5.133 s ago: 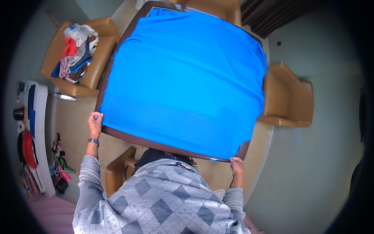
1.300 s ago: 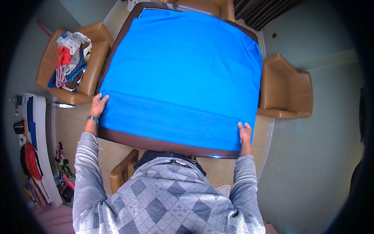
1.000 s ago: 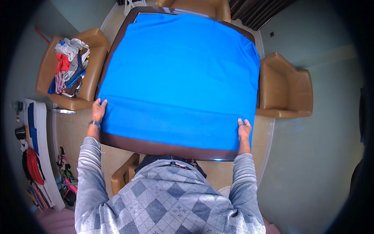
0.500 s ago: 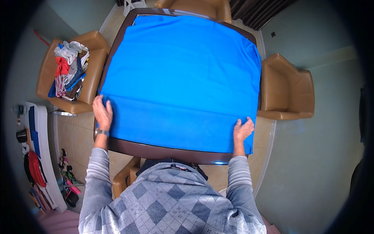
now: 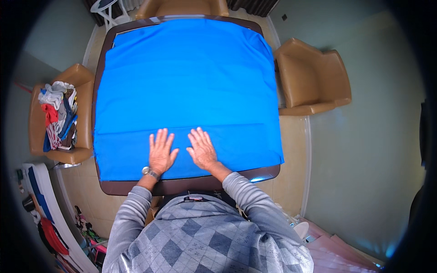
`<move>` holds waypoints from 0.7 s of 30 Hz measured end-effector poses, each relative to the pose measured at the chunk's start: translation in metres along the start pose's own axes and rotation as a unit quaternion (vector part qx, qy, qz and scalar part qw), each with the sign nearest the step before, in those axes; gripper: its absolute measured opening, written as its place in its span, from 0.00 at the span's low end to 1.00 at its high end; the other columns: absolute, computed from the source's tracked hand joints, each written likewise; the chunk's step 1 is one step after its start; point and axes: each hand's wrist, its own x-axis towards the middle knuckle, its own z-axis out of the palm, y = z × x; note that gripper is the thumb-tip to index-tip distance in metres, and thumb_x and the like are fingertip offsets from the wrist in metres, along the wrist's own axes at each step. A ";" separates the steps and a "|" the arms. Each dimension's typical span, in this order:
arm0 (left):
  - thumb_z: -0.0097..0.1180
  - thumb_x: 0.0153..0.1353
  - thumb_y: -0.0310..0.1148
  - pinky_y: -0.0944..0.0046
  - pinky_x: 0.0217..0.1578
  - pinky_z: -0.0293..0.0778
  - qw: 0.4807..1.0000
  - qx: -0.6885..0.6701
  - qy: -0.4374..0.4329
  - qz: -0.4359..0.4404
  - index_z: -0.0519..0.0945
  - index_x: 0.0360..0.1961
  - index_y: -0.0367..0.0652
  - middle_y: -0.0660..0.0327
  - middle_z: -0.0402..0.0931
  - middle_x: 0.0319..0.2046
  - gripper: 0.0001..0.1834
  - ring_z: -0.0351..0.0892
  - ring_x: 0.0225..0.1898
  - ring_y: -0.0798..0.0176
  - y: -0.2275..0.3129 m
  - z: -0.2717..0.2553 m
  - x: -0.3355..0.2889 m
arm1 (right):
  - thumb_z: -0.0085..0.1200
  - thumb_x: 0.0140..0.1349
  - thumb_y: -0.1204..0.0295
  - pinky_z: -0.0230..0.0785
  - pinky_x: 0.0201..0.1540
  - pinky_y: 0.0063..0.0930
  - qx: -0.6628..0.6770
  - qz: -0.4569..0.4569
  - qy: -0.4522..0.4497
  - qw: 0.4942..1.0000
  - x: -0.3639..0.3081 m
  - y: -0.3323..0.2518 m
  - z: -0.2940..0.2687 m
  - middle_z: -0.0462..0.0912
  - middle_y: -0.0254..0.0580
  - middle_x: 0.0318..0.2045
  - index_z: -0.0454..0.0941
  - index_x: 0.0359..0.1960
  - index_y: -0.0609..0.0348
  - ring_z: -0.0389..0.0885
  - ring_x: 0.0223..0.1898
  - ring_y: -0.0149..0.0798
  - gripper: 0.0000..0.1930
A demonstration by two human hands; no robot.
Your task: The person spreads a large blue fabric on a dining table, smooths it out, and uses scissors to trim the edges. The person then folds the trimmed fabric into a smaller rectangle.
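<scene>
Both palms lie flat, fingers spread and gripping nothing — the left hand [image 5: 160, 152] and right hand [image 5: 201, 149] side by side on a bright blue cloth [image 5: 186, 86] covering a dark brown wooden table [image 5: 182, 185], near its front edge. A tan leather armchair [image 5: 59, 152] heaped with clothes [image 5: 57, 113] stands left — another tan armchair [image 5: 312, 77] right.

a plain bright blue cloth [image 5: 186, 91] covers a dark brown table [image 5: 182, 185], and the armchairs [image 5: 309, 77] around it are tan. the person's sweater [image 5: 205, 241] has a grey argyle diamond pattern, and the clothes pile [image 5: 57, 113] mixes red, white, blue and grey.
</scene>
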 end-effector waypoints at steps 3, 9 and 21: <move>0.65 0.70 0.43 0.30 0.82 0.40 0.996 0.055 0.036 -0.057 0.67 0.79 0.43 0.45 0.55 0.83 0.40 0.49 0.85 0.40 -0.043 -0.004 -0.012 | 0.55 0.78 0.55 0.43 0.85 0.56 -0.079 0.080 0.023 0.993 0.000 0.051 -0.018 0.63 0.53 0.81 0.65 0.79 0.61 0.52 0.84 0.59 0.34; 0.58 0.75 0.45 0.34 0.83 0.38 0.975 0.141 0.056 -0.161 0.61 0.83 0.41 0.45 0.51 0.85 0.40 0.46 0.86 0.42 -0.146 -0.023 -0.056 | 0.50 0.80 0.56 0.41 0.85 0.57 -0.157 0.200 0.106 0.961 -0.033 0.157 -0.065 0.61 0.54 0.82 0.65 0.79 0.63 0.50 0.85 0.59 0.33; 0.57 0.77 0.41 0.30 0.79 0.50 0.915 0.253 0.101 -0.296 0.65 0.80 0.43 0.44 0.57 0.82 0.35 0.55 0.83 0.40 -0.230 -0.079 -0.162 | 0.63 0.69 0.72 0.58 0.79 0.55 -0.160 0.179 0.195 0.951 -0.071 0.142 -0.115 0.71 0.60 0.74 0.71 0.73 0.60 0.66 0.76 0.63 0.31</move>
